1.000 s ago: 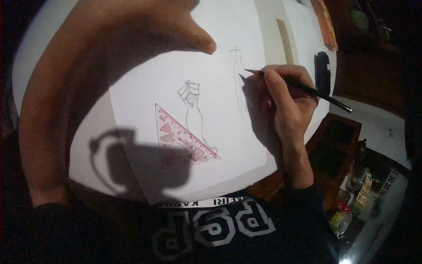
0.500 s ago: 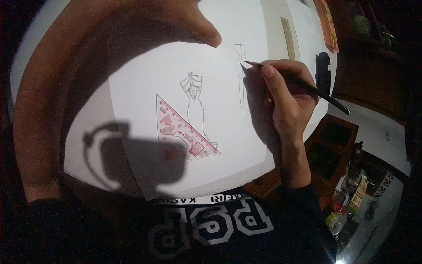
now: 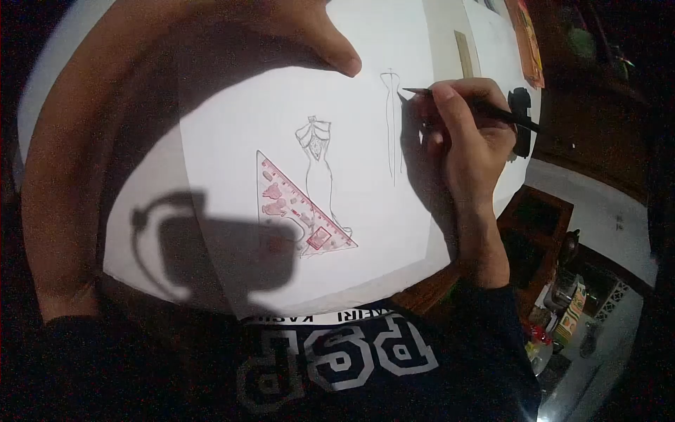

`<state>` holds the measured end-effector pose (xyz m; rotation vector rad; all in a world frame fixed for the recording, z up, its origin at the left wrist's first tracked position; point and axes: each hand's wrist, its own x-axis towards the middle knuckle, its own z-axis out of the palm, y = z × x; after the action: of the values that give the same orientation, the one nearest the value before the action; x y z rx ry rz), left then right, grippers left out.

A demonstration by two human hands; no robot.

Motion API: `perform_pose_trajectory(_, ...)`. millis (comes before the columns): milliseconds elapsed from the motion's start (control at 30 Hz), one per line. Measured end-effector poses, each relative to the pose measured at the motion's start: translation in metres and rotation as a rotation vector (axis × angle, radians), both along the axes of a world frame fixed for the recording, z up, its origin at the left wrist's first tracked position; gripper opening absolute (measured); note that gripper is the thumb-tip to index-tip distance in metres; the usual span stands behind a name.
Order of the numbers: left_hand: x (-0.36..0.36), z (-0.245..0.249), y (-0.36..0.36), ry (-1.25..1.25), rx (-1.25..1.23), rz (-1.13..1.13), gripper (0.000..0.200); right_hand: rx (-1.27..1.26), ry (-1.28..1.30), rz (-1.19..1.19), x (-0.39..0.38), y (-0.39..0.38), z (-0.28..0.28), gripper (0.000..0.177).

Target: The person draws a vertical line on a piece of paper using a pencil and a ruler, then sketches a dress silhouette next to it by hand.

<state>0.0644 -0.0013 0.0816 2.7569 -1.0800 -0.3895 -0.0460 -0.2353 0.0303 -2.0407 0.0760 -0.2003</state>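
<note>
My right hand [image 3: 474,133] is closed around a dark pencil [image 3: 492,111], its tip just right of a thin figure outline [image 3: 391,119] on the white paper [image 3: 380,232]. Across the top left, my left hand [image 3: 316,35] rests on the sheet, its thumb stretched out and the other fingers cut off by the frame's edge. A finished-looking dress sketch [image 3: 318,162] is near the paper's middle. Partly over its lower end lies a pink transparent set square [image 3: 302,214]. Whether the pencil tip touches the paper is unclear.
A pale ruler [image 3: 464,55] lies at the upper right, and a black object [image 3: 520,123] is beyond my right hand. Orange packaging [image 3: 527,42] sits at the top right. Lower right are a bottle and a carton [image 3: 573,316]. A dark shadow falls across the paper's left.
My right hand has moved slightly right and up with the pencil. The thin figure shows another long line at its right. The paper and set square appear shifted a little right.
</note>
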Motion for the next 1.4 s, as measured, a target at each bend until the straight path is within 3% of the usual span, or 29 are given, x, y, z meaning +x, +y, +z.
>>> perform_pose_trajectory(67,0.004,0.002,-0.005,-0.015,-0.004,-0.016,0.073,0.0,-0.051,0.052,-0.002,-0.003,-0.002,0.006)
perform_pose_trajectory(133,0.014,0.008,-0.015,0.181,0.145,0.082,0.074,-0.026,-0.051,0.056,-0.002,-0.004,-0.001,0.006)
perform_pose_trajectory(300,0.007,0.006,-0.009,0.108,0.097,0.028,0.074,0.031,-0.14,0.105,-0.001,0.0,-0.01,0.008)
perform_pose_trajectory(367,0.007,0.006,-0.008,0.041,0.041,-0.02,0.073,-0.054,-0.104,0.079,-0.002,0.007,-0.002,0.01)
perform_pose_trajectory(433,0.012,0.012,-0.019,0.198,0.185,0.102,0.074,-0.049,-0.093,0.096,-0.002,0.007,-0.002,0.011)
perform_pose_trajectory(533,0.007,0.021,-0.02,0.252,0.145,0.149,0.073,-0.066,-0.088,0.125,0.0,0.004,-0.005,0.012)
perform_pose_trajectory(567,0.006,0.016,-0.016,0.252,0.145,0.149,0.073,-0.089,-0.094,0.137,0.0,0.003,-0.005,0.012)
perform_pose_trajectory(633,0.002,0.003,-0.006,0.021,0.016,-0.024,0.073,-0.021,-0.06,0.125,0.001,0.007,-0.003,0.012)
perform_pose_trajectory(733,0.014,0.011,-0.018,0.209,0.179,0.101,0.072,0.017,-0.066,0.137,0.002,0.006,-0.006,0.013)
perform_pose_trajectory(1067,0.009,0.008,-0.014,0.183,0.168,0.084,0.073,-0.074,-0.052,0.118,-0.001,0.007,-0.001,0.011)
perform_pose_trajectory(1133,-0.001,0.005,-0.004,0.022,0.046,-0.004,0.073,-0.045,-0.059,0.112,0.0,0.002,-0.005,0.011)
perform_pose_trajectory(1267,0.003,0.007,-0.007,0.026,0.07,-0.012,0.073,-0.077,-0.092,0.128,0.002,0.002,-0.006,0.01)
perform_pose_trajectory(1333,0.008,0.011,-0.016,0.182,0.172,0.117,0.073,-0.084,-0.096,0.132,0.003,0.004,-0.006,0.009)
perform_pose_trajectory(1400,0.001,0.008,-0.005,0.114,0.118,0.055,0.073,-0.093,-0.101,0.135,0.003,0.004,-0.007,0.009)
